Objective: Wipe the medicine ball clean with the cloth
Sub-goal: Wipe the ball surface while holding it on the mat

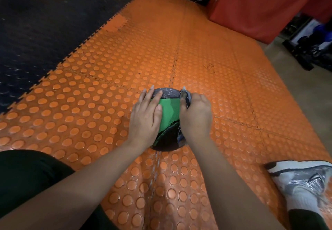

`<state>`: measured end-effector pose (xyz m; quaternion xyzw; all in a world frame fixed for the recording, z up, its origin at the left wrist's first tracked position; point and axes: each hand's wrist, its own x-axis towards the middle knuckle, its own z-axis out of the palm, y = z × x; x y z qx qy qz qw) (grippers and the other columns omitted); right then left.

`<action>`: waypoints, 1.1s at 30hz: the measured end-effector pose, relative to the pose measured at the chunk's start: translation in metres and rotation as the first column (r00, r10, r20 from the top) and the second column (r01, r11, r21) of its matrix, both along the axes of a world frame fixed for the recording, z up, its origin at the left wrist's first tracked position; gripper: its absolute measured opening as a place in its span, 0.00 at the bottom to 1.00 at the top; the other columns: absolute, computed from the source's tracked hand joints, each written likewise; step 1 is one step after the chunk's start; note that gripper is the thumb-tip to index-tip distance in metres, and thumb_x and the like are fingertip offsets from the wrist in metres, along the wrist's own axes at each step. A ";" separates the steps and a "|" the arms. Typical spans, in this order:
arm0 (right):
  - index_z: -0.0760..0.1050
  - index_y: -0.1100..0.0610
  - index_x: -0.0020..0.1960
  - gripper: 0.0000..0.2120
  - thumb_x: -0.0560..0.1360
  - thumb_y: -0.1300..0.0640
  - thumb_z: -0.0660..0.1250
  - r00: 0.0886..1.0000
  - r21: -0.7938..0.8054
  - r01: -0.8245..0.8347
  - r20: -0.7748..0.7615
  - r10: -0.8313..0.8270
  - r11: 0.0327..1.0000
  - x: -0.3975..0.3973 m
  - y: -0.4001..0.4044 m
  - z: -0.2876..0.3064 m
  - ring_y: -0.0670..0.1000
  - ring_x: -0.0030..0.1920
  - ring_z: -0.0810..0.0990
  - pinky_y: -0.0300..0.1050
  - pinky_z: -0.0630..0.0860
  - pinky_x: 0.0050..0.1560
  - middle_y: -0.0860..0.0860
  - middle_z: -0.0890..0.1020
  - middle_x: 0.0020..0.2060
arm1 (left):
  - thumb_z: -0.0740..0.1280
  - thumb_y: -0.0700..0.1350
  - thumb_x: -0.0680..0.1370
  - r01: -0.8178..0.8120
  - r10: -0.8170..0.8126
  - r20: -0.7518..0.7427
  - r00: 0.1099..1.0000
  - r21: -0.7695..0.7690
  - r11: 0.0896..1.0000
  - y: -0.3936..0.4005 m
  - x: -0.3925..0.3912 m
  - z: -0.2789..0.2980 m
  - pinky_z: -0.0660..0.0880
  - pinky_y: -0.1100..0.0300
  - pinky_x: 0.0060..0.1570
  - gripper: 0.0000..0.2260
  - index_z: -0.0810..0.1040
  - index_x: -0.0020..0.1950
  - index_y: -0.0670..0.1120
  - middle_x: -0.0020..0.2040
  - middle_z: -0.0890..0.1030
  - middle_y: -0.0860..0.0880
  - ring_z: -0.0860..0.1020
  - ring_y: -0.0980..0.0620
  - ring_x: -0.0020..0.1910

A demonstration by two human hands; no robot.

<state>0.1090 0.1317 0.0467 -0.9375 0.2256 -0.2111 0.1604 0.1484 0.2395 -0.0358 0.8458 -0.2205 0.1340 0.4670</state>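
Wiping in progress: medicine ball (169, 109) sits on the orange studded floor mat (100, 93), directly in front of the person, between the two forearms. Ball is dark with a green band across the top.

Left hand (145, 118): fingers straight, laid flat on the ball's left side, steadying it; grips nothing. Right hand (196, 115): fingers curled round the cloth (186, 98), pressing it to the ball's right side. Cloth is bunched, greyish; only its edges show above and below the hand.

Judgement on doing this step well:
- Keep the left palm firm; a round ball on a studded mat will likely roll under a sideways wipe.
- Work the cloth in overlapping strokes over the top band, then turn the ball with the left hand to reach the underside, which touches the mat and cannot be reached as it lies.
- Spread the cloth flatter; bunched as it is, little of it meets the surface.
- The area under the left palm needs a pass too.

Surroundings: black mat (36, 32) interlocked with the orange one, far left. Red padded block (260, 5) at the far right corner, well apart. Grey shoe (303, 183) near right, near the right forearm. Dark equipment at the far right edge, too blurred to name. Nothing lies just beside the ball, so rolling room looks sufficient.
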 end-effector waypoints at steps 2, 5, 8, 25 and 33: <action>0.74 0.62 0.53 0.13 0.79 0.53 0.59 0.999 -0.033 -0.033 -0.007 0.033 0.999 0.002 0.002 0.001 0.57 0.55 0.71 0.45 0.65 0.51 0.56 0.76 0.51 | 0.46 0.53 0.81 -0.008 0.008 -0.008 1.000 -0.003 1.000 0.000 0.000 0.000 0.61 0.40 0.68 0.24 0.67 0.72 0.46 0.74 0.63 0.47 0.58 0.47 0.75; 0.74 0.62 0.54 0.13 0.79 0.53 0.59 0.997 -0.066 -0.070 -0.029 0.068 0.995 0.004 0.002 -0.001 0.56 0.55 0.71 0.46 0.67 0.52 0.56 0.76 0.52 | 0.45 0.53 0.81 -0.017 0.017 -0.019 1.000 -0.007 1.000 0.000 -0.001 0.000 0.60 0.40 0.69 0.24 0.66 0.73 0.47 0.75 0.62 0.48 0.57 0.47 0.75; 0.75 0.63 0.52 0.12 0.77 0.54 0.62 0.992 -0.082 -0.113 0.042 0.117 0.990 0.003 0.003 -0.004 0.58 0.53 0.72 0.49 0.68 0.50 0.57 0.77 0.50 | 0.46 0.53 0.81 -0.024 0.024 -0.013 1.000 -0.017 1.000 0.000 -0.002 -0.001 0.61 0.40 0.69 0.24 0.66 0.73 0.47 0.75 0.62 0.49 0.57 0.47 0.75; 0.78 0.56 0.46 0.08 0.75 0.52 0.64 0.928 0.231 -0.371 0.120 0.352 0.900 -0.002 0.010 -0.004 0.56 0.45 0.76 0.52 0.74 0.47 0.54 0.79 0.43 | 0.44 0.58 0.81 0.004 -0.004 0.006 1.000 -0.063 0.998 0.010 0.001 -0.009 0.55 0.53 0.72 0.26 0.65 0.73 0.48 0.75 0.62 0.50 0.57 0.50 0.75; 0.77 0.61 0.45 0.14 0.78 0.51 0.60 0.998 0.242 -0.006 0.068 -0.010 0.970 -0.007 -0.004 -0.003 0.56 0.46 0.74 0.44 0.63 0.41 0.55 0.76 0.42 | 0.48 0.52 0.81 0.008 -0.007 0.012 1.000 -0.092 0.996 0.007 -0.002 -0.005 0.58 0.49 0.71 0.22 0.67 0.72 0.47 0.74 0.64 0.47 0.58 0.48 0.75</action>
